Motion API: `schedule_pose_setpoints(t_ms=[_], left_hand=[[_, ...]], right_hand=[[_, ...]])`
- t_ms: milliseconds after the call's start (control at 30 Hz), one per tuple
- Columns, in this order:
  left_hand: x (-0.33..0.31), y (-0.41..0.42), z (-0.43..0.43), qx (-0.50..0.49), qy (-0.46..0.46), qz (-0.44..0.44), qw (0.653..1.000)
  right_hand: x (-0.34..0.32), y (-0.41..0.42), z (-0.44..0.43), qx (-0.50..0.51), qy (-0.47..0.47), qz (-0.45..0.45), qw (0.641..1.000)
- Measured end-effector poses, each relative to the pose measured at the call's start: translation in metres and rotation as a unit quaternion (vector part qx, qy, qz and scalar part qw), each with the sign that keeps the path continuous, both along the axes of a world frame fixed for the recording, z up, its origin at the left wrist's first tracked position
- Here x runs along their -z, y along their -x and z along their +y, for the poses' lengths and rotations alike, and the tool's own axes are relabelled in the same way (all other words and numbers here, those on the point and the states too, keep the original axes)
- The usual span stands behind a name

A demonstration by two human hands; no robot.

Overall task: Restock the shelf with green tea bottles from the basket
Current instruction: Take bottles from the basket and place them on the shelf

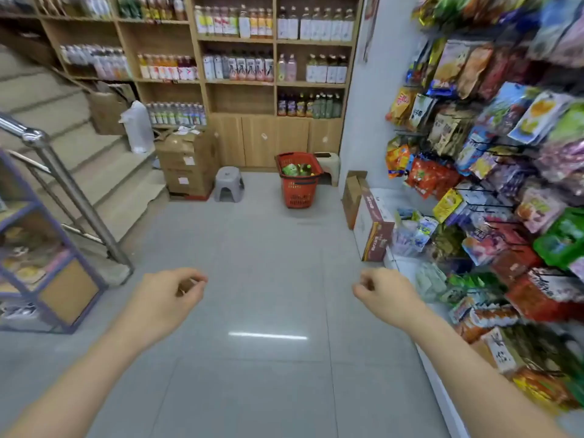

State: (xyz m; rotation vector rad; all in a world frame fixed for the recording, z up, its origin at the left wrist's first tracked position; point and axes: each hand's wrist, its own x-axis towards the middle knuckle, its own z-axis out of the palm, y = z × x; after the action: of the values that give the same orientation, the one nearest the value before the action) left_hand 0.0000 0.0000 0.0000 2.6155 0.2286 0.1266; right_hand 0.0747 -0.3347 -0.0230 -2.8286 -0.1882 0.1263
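A red plastic basket (300,192) stands on the floor far ahead, at the foot of the wooden shelf unit (274,58). Green tea bottles (295,169) lie inside it. A row of green bottles (327,105) stands in the shelf's lowest right compartment, straight above the basket. My left hand (167,298) and my right hand (387,295) are stretched out low in the foreground, far short of the basket. Both have the fingers curled in loosely and hold nothing.
A grey stool (229,184) and stacked cardboard boxes (186,165) stand left of the basket, a beige stool (330,167) behind it. A snack rack (505,184) lines the right side, with boxes (373,226) at its foot. Stairs with a metal railing (69,184) rise at left.
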Motion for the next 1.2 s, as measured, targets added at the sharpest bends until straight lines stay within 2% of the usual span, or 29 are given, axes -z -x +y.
schedule_pose_setpoints(t_ms=[67, 200, 367, 533, 767, 867, 967, 1067, 1200], left_hand=[[0.001, -0.058, 0.01, 0.002, 0.0, -0.012, 1.0], [0.008, -0.195, 0.023, 0.01, -0.008, -0.036, 0.999], [0.024, -0.363, 0.042, 0.069, -0.123, -0.024, 0.99], [0.025, -0.505, 0.079, 0.074, -0.216, -0.001, 0.974], [0.057, -0.718, 0.155, 0.137, -0.265, 0.039, 0.954], [0.067, -0.815, 0.193, 0.164, -0.246, 0.024, 0.955], [0.068, -0.911, 0.221, 0.212, -0.215, 0.012, 0.953], [0.06, -1.002, 0.228, 0.255, -0.191, -0.011, 0.948], [0.062, -1.121, 0.223, 0.302, -0.168, -0.009, 0.938]], right_hand=[[0.011, -0.047, 0.004, 0.038, -0.036, -0.026, 0.998], [0.027, -0.16, 0.018, 0.036, -0.019, -0.035, 0.999], [0.048, -0.319, 0.055, -0.014, -0.013, -0.014, 1.0], [0.048, -0.465, 0.108, -0.022, 0.027, 0.001, 0.999], [0.084, -0.66, 0.184, -0.018, 0.049, 0.043, 0.998], [0.091, -0.739, 0.214, 0.034, 0.01, 0.056, 0.998], [0.085, -0.811, 0.244, 0.106, -0.075, 0.061, 0.99], [0.075, -0.876, 0.262, 0.168, -0.135, 0.034, 0.976], [0.079, -0.957, 0.267, 0.262, -0.25, 0.023, 0.932]])
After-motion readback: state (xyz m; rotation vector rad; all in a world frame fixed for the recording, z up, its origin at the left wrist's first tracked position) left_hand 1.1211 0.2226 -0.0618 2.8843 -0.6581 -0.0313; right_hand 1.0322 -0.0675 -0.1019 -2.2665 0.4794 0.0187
